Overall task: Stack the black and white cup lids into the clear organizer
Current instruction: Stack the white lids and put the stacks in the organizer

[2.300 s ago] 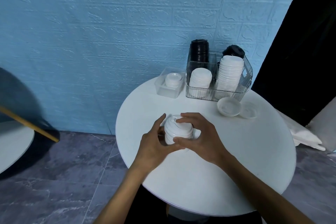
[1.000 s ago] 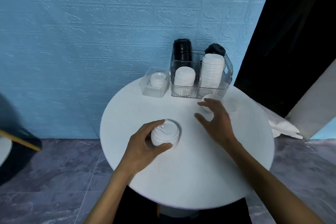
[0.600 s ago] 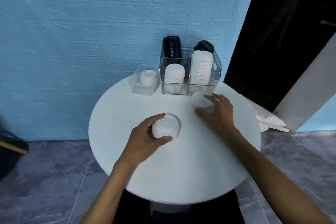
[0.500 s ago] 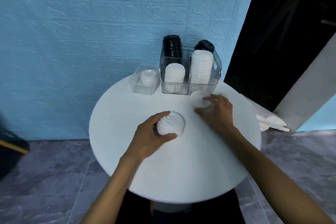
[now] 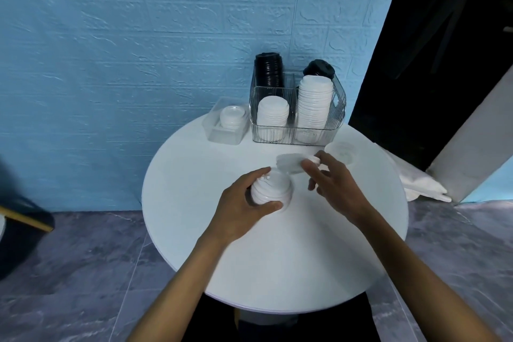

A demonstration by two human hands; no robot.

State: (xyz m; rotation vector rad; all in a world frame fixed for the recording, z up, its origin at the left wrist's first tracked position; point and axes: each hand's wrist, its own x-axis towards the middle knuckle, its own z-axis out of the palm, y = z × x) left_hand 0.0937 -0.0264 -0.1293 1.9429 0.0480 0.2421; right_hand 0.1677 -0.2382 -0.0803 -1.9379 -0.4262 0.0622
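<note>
No text, label or number can be read anywhere.

A clear ribbed plastic organizer stood at the far edge of the round white table. Inside it, two stacks of black plastic cup lids rose at the back and two stacks of white plastic cup lids at the front, the right one taller. In front of the organizer, a short stack of white lids was gripped upright, a blurred single white lid was pinched above the table, and another white lid lay flat near the organizer's right corner.
</note>
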